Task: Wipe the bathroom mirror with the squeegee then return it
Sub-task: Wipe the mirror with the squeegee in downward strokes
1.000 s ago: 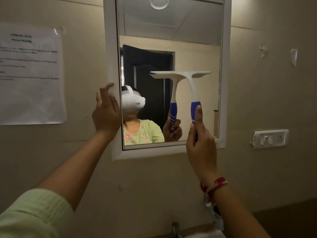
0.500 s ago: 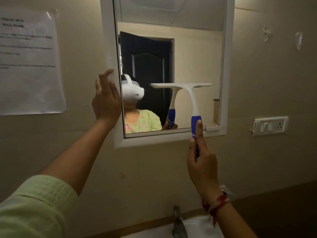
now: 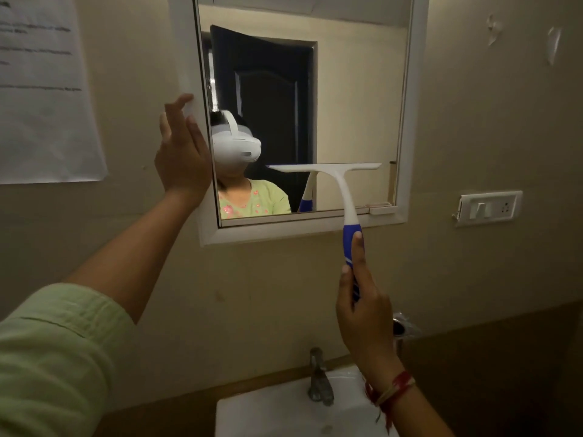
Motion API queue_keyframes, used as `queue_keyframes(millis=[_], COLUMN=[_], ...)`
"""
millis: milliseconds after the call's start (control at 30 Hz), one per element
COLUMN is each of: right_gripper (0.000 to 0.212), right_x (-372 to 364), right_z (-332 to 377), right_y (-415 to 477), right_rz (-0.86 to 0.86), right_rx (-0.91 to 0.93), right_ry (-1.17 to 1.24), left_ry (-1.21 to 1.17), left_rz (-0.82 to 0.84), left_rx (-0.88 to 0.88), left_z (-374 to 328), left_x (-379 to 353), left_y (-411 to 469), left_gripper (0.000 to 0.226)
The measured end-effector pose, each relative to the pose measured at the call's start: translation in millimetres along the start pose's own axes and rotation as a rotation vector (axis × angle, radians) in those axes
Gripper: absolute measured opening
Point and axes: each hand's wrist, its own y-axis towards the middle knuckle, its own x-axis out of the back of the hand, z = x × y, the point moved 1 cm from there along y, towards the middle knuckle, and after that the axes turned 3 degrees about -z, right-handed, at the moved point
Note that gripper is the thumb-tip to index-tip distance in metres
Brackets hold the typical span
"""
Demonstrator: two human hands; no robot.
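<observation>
A white-framed mirror point(image 3: 413, 105) hangs on the beige wall. A squeegee point(image 3: 342, 184) with a white blade and a blue and white handle has its blade against the lower right part of the glass. My right hand point(image 3: 362, 313) grips the blue handle below the mirror's bottom frame, index finger stretched along it. My left hand point(image 3: 181, 152) rests flat on the mirror's left frame, fingers spread. The glass reflects a person with a white headset and a dark door.
A white sink point(image 3: 284, 411) with a metal tap point(image 3: 318, 380) lies below the mirror. A switch plate point(image 3: 489, 208) is on the wall at the right, a printed paper sheet point(image 3: 44, 89) at the left. A metal fitting point(image 3: 402, 324) sticks out beside my right hand.
My right hand has drawn the squeegee down the glass from mid-height to near the bottom edge. The view has tilted down, showing the sink. My left hand stays on the frame.
</observation>
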Motion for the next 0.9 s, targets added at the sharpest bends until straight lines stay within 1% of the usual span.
queue_keyframes(millis=[300,567,700,833,900], right_gripper=[0.056,0.057,0.057,0.055,0.054], right_x=[3,5,4,6,7], right_z=[-6,-12,-15,-16,-16], right_y=[-29,-49,-59,-60,-54], right_rz=[0.029,0.073,0.075,0.069,0.024], right_rx=[-0.034,-0.080,-0.073,-0.063,-0.072], right_ry=[-0.033,-0.020,-0.059,0.010,0.076], left_ry=[0.000,0.004,-0.012,0.007,0.006], left_rz=[0.000,-0.001,-0.007,-0.017,-0.022], left_rx=[0.013,-0.012,-0.009,-0.011,-0.004], left_z=[-1,0,0,-1,-6], left_x=[0,-1,-3,-1,-2], left_y=[1,-1,0,0,4], left_gripper=[0.037,0.036,0.037,0.038,0.039])
